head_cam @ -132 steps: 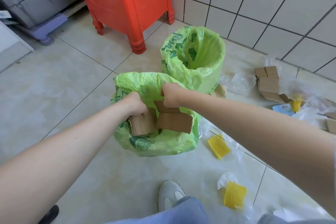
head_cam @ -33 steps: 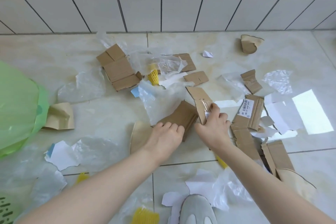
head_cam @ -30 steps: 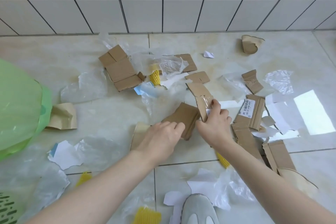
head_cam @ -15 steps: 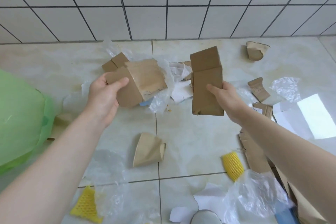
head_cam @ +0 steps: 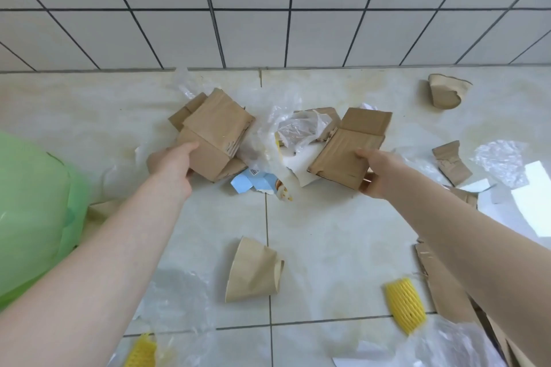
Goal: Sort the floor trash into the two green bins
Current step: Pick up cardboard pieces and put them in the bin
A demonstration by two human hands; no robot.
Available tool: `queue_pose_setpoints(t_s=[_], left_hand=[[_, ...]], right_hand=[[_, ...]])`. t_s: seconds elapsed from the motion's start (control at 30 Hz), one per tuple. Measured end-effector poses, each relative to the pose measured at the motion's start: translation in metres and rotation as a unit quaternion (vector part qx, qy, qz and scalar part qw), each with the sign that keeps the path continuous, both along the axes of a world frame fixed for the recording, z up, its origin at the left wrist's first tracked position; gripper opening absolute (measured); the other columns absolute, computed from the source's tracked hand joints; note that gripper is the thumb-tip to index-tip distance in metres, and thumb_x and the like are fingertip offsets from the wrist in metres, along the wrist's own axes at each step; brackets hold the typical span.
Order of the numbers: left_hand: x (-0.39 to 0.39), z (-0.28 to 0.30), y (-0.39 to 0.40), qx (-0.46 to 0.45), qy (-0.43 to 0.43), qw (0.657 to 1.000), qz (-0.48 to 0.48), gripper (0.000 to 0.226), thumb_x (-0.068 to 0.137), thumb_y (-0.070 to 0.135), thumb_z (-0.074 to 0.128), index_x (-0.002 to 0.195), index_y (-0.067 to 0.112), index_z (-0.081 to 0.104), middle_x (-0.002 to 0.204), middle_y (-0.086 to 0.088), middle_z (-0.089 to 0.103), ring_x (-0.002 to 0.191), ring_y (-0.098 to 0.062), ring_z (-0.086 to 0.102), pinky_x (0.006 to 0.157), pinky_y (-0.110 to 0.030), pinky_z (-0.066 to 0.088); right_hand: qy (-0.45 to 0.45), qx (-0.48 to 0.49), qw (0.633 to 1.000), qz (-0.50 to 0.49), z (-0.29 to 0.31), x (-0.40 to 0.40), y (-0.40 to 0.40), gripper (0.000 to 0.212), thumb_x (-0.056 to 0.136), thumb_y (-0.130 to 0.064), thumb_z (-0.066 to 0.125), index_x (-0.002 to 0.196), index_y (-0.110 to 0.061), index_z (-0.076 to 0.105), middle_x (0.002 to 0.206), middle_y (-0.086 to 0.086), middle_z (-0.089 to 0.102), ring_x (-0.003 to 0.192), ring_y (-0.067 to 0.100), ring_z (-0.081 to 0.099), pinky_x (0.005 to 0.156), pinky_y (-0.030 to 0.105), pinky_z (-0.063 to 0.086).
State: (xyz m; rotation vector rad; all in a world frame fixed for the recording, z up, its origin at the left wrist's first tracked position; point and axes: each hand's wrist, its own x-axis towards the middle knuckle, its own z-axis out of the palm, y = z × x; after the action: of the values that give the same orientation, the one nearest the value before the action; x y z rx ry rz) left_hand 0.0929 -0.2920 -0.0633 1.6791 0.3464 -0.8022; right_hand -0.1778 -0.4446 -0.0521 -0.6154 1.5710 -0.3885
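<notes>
The left hand (head_cam: 171, 165) gripped a folded stack of brown cardboard (head_cam: 213, 131), thumb on the upper face and fingers hidden beneath, holding it clear of the floor. The right hand (head_cam: 377, 174) clamped a second flattened cardboard piece (head_cam: 350, 147) along its near edge, thumb on top and fingertips visible under the lower corner; this piece was tilted, its far flap pointing toward the wall. Both pieces were held above the tiled floor (head_cam: 328, 232), well apart from each other, with loose trash lying between and below them. That trash included crumpled clear plastic film (head_cam: 298, 128), a light blue printed carton scrap (head_cam: 253, 183) and a torn white paper piece (head_cam: 298, 165). A green bin bag (head_cam: 32, 211) occupied the left edge of the view, beside the left forearm; only part of it was in frame, and its opening was not visible. Nearer the camera, a crushed brown paper cup (head_cam: 253, 271) lay on its side on the floor. A yellow foam net sleeve (head_cam: 404, 304) lay to its right, and a second yellow net (head_cam: 141, 351) lay at the bottom edge, partly under plastic film. Another flattened paper cup (head_cam: 445, 92) rested near the white tiled wall (head_cam: 268, 9) at upper right. Torn cardboard scraps (head_cam: 450, 162) and further film lay along the right side.
</notes>
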Motion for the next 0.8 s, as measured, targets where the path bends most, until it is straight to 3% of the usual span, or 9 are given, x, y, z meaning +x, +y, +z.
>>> queue_pose_setpoints(t_s=[0.13, 0.2, 0.3, 0.4, 0.5, 0.6, 0.7, 0.8], left_hand=[[-0.005, -0.005, 0.006, -0.011, 0.097, 0.994, -0.044, 0.03, 0.081, 0.008, 0.071, 0.107, 0.009, 0.056, 0.089, -0.011, 0.061, 0.085, -0.028, 0.063, 0.074, -0.047, 0.053], [-0.007, -0.007, 0.008, -0.018, 0.106, 0.993, -0.053, 0.03, 0.082, 0.006, 0.07, 0.108, 0.008, 0.056, 0.09, -0.011, 0.062, 0.09, -0.03, 0.063, 0.073, -0.046, 0.053], [-0.01, -0.007, 0.009, -0.036, 0.075, 0.995, -0.047, 0.025, 0.082, 0.001, 0.069, 0.104, 0.006, 0.058, 0.092, -0.011, 0.064, 0.083, -0.025, 0.063, 0.06, -0.04, 0.051], [-0.018, -0.002, 0.009, -0.037, 0.008, 0.998, -0.059, 0.015, 0.08, 0.001, 0.071, 0.09, 0.007, 0.061, 0.092, -0.01, 0.066, 0.082, -0.023, 0.064, 0.066, -0.036, 0.054], [-0.028, 0.012, 0.01, -0.049, -0.065, 0.992, -0.092, 0.015, 0.08, 0.003, 0.071, 0.081, 0.013, 0.06, 0.086, -0.006, 0.065, 0.077, -0.018, 0.063, 0.068, -0.032, 0.056], [-0.029, 0.026, 0.015, -0.026, -0.171, 0.978, -0.121, 0.019, 0.076, 0.007, 0.072, 0.076, 0.021, 0.058, 0.08, -0.002, 0.063, 0.077, -0.02, 0.06, 0.078, -0.041, 0.055], [-0.032, 0.046, 0.025, 0.027, -0.307, 0.935, -0.175, 0.017, 0.074, 0.015, 0.071, 0.076, 0.022, 0.056, 0.076, 0.002, 0.061, 0.072, -0.019, 0.056, 0.07, -0.035, 0.052], [-0.038, 0.072, 0.04, 0.054, -0.454, 0.857, -0.237, 0.017, 0.076, 0.016, 0.07, 0.086, 0.014, 0.056, 0.073, 0.005, 0.059, 0.064, -0.012, 0.053, 0.06, -0.016, 0.042]], right_hand=[[0.022, -0.003, 1.0, 0.02, -0.004, 0.009, -0.004, 0.017, 0.092, -0.017, 0.06, 0.107, -0.014, 0.054, 0.085, 0.002, 0.06, 0.078, 0.021, 0.061, 0.077, 0.038, 0.051], [0.026, -0.02, 0.999, 0.016, -0.005, 0.009, -0.003, 0.016, 0.091, -0.016, 0.06, 0.106, -0.014, 0.053, 0.084, 0.002, 0.06, 0.072, 0.019, 0.06, 0.073, 0.036, 0.051], [0.06, -0.104, 0.991, 0.05, -0.007, 0.007, 0.001, 0.013, 0.092, -0.015, 0.058, 0.105, -0.014, 0.055, 0.091, 0.003, 0.062, 0.076, 0.018, 0.06, 0.066, 0.03, 0.051], [0.124, -0.205, 0.963, 0.122, -0.001, 0.006, 0.015, 0.007, 0.093, -0.018, 0.053, 0.093, -0.013, 0.058, 0.093, 0.005, 0.063, 0.083, 0.021, 0.059, 0.068, 0.027, 0.05], [0.164, -0.273, 0.934, 0.161, 0.002, 0.007, 0.029, 0.014, 0.091, -0.019, 0.051, 0.085, -0.01, 0.06, 0.09, 0.008, 0.066, 0.08, 0.024, 0.061, 0.074, 0.036, 0.054], [0.185, -0.331, 0.905, 0.192, 0.008, 0.006, 0.041, 0.015, 0.089, -0.017, 0.049, 0.088, -0.007, 0.06, 0.083, 0.006, 0.066, 0.079, 0.025, 0.063, 0.069, 0.037, 0.053], [0.203, -0.391, 0.871, 0.218, 0.016, -0.002, 0.051, 0.012, 0.088, -0.016, 0.048, 0.091, -0.01, 0.057, 0.083, 0.005, 0.064, 0.076, 0.022, 0.059, 0.058, 0.03, 0.047], [0.244, -0.455, 0.814, 0.267, 0.033, -0.013, 0.062, 0.007, 0.089, -0.015, 0.049, 0.084, -0.01, 0.049, 0.079, 0.004, 0.054, 0.07, 0.023, 0.049, 0.052, 0.028, 0.035]])
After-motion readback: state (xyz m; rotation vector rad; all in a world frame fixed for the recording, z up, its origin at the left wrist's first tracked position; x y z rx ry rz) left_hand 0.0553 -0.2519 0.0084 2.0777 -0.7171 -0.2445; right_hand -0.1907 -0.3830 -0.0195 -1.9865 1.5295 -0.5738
